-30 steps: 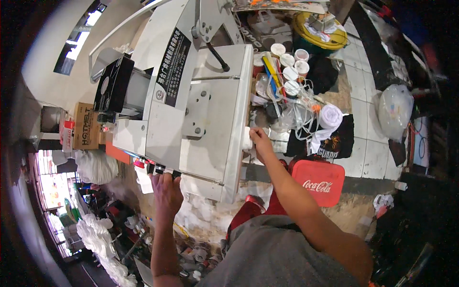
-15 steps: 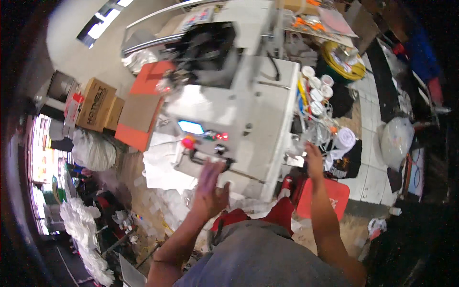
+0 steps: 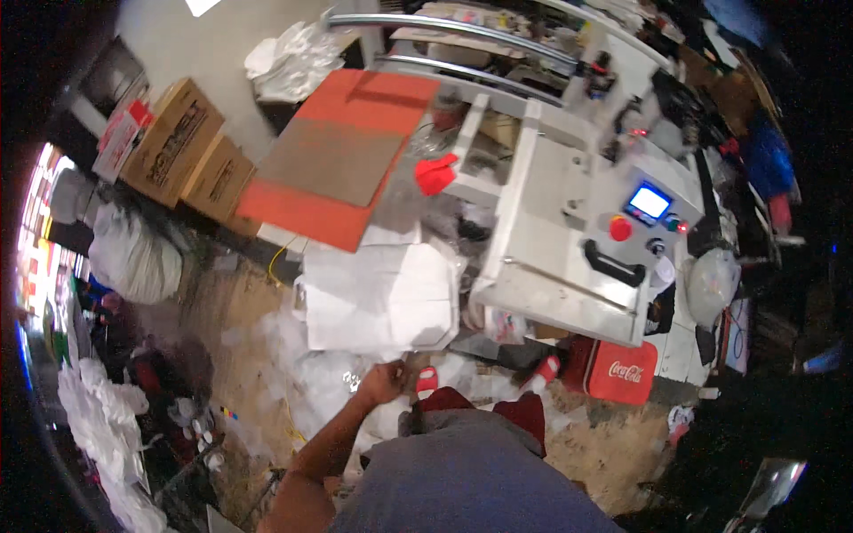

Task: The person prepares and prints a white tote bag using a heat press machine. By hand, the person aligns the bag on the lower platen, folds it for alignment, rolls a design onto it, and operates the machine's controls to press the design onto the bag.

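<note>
We find the white panel near the left hand, apparently for reach; its grip we cannot tell; right hand unseen.

The upper part of your press has swung to the right, carrying its black handle and lit screen clear of the white pad. Your left hand, at the handle a second ago, is now off it, near the pad's near edge. Your right hand has left the view, and more of the orange board shows.
</note>
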Motion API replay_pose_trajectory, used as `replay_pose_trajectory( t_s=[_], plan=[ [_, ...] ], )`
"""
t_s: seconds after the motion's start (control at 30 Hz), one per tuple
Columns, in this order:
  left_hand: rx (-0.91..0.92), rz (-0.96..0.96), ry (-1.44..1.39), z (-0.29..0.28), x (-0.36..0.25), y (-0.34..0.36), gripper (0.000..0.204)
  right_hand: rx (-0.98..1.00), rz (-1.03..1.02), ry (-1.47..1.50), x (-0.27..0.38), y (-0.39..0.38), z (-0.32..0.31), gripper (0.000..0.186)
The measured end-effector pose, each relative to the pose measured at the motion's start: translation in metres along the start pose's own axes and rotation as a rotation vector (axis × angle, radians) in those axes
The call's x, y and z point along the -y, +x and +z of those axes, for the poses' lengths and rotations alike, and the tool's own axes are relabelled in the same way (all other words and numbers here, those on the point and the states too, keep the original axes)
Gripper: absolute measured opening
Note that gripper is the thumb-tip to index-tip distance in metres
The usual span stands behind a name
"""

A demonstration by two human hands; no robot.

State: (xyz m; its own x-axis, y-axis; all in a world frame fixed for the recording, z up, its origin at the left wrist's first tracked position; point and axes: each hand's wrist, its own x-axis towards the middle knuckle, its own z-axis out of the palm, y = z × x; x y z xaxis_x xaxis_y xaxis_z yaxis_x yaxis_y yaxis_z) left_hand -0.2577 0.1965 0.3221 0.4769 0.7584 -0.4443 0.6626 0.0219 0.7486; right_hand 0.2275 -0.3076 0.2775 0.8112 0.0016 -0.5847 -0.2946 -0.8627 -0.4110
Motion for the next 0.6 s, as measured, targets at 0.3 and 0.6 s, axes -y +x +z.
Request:
replay_pose_trajectory(
  t_s=[0.3,0.6],
  plan=[
    [-0.705,-0.214,0.097,-0.039,0.216,0.012,0.027,0.049,-0.066,0.146,-0.010,-0.070,0.030,0.023],
    [-0.772,-0.477,0.003,-0.061,0.290,0.013,0.073,0.018,-1.119,-1.229,0.144,-0.061,0.238,0.034]
  ],
)
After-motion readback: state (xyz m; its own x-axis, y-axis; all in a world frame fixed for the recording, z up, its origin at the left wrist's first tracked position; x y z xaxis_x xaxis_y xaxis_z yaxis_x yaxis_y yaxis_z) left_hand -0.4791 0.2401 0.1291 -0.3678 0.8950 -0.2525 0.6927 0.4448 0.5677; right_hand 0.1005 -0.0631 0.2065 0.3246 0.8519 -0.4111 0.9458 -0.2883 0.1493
